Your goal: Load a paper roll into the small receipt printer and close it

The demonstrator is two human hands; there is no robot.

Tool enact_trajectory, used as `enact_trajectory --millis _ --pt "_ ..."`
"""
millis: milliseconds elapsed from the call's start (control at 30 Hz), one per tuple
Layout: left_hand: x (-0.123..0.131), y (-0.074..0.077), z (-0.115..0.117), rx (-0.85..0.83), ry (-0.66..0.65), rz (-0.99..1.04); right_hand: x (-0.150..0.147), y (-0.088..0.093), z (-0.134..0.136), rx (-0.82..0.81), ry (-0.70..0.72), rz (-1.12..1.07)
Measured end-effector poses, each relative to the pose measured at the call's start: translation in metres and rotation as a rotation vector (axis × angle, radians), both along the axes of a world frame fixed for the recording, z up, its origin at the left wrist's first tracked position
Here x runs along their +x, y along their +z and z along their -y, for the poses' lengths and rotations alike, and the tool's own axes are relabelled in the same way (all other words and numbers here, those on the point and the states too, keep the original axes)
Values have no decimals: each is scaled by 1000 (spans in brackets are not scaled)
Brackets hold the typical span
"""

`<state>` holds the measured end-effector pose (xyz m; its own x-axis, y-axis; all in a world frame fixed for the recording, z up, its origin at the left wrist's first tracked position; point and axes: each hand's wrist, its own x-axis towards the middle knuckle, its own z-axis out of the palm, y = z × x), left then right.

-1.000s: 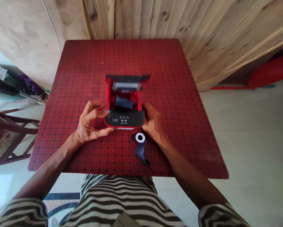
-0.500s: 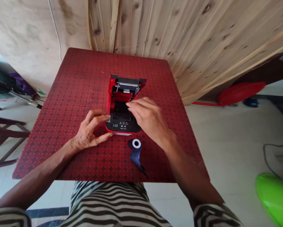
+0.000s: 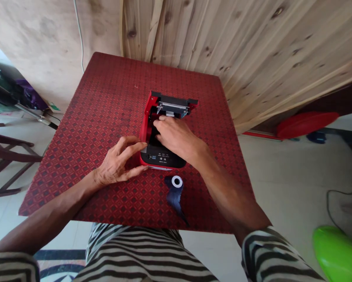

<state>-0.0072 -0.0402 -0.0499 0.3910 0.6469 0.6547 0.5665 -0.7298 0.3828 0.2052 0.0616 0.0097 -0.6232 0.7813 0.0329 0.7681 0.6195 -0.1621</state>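
A red and black label printer stands on the table with its lid raised. My left hand grips its front left corner, fingers on the top edge and thumb low at the front. My right hand reaches into the printer's dark inner bay; its thumb and forefinger are apart, and nothing shows between them. The other fingertips are hidden, as is much of the bay. In front of the printer lies a dark blue ribbon roll with a white core, its loose end trailing toward the table's near edge.
The table has a red patterned cover and stands near a wooden wall. A wooden stool is at the left. On the right floor are a bright green object and a cable.
My right hand has moved down and inward into the printer's bay, its thumb and forefinger parting. My left hand keeps its hold on the corner. The whole view has shifted slightly.
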Motion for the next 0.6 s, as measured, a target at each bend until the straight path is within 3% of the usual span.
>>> enact_trajectory --millis 233,367,500,600 --pt "0 -1 -1 -4 17 -8 5 14 12 120 -14 16" --pt "-1 -1 0 -7 24 -8 9 33 27 100 -84 -23" --pt "-2 -2 -1 0 29 -16 44 58 47 64 -94 -314" --pt "-2 -4 -1 4 23 -17 85 56 63 7 -198 -613"
